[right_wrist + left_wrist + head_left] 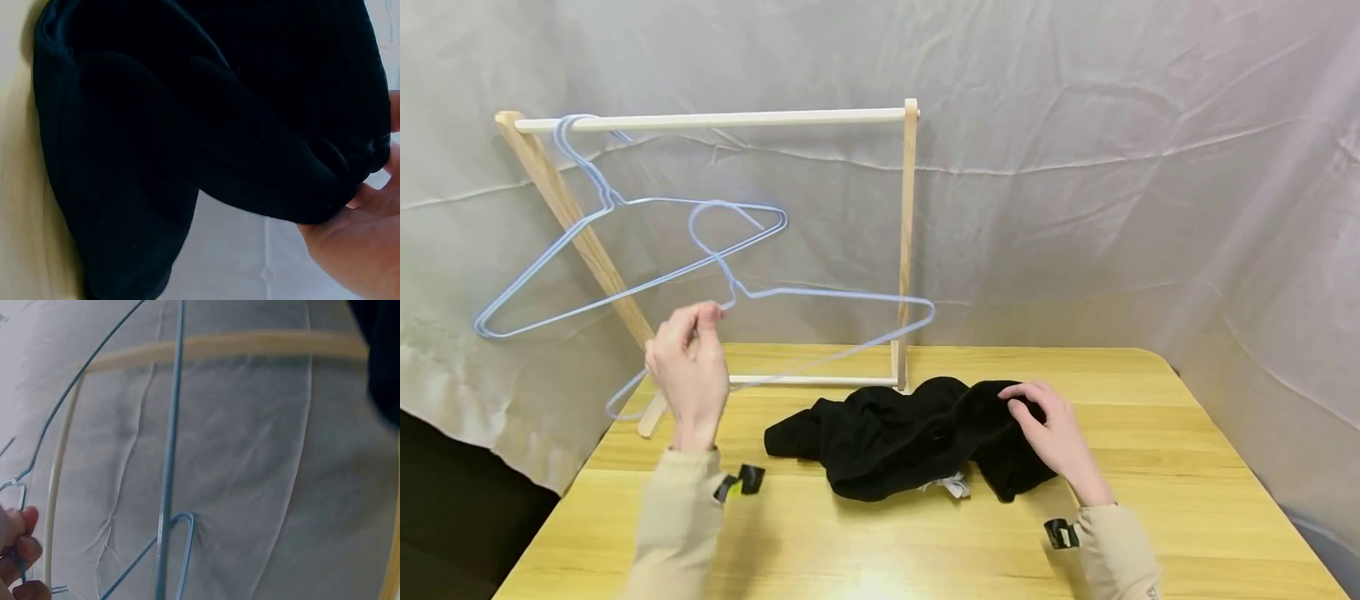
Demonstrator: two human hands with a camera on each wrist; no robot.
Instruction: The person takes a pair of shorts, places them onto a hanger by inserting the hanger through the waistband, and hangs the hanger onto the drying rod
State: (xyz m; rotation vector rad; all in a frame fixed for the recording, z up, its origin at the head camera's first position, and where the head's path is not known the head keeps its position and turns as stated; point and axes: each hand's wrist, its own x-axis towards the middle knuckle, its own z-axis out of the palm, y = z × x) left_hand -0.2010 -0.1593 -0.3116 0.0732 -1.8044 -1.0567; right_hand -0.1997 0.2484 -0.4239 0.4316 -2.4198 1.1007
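Note:
My left hand (692, 367) grips a light blue wire hanger (842, 293) just under its hook, holding it up in front of the rack. In the left wrist view the fingertips (28, 547) curl round the hanger's wire. A crumpled black garment (887, 433) lies on the table, with a small pale tag (953, 485) poking out below it. At the garment's right end, my right hand (1056, 429) pinches the black cloth between thumb and fingers. The right wrist view shows that cloth (262, 156) bunched at the fingertips and lifted there.
A wooden rack with a white top rail (715, 121) stands at the back left of the table (1150, 467). Several more blue hangers (542, 271) hang together at the rail's left end. Grey cloth (1075, 208) covers the wall behind.

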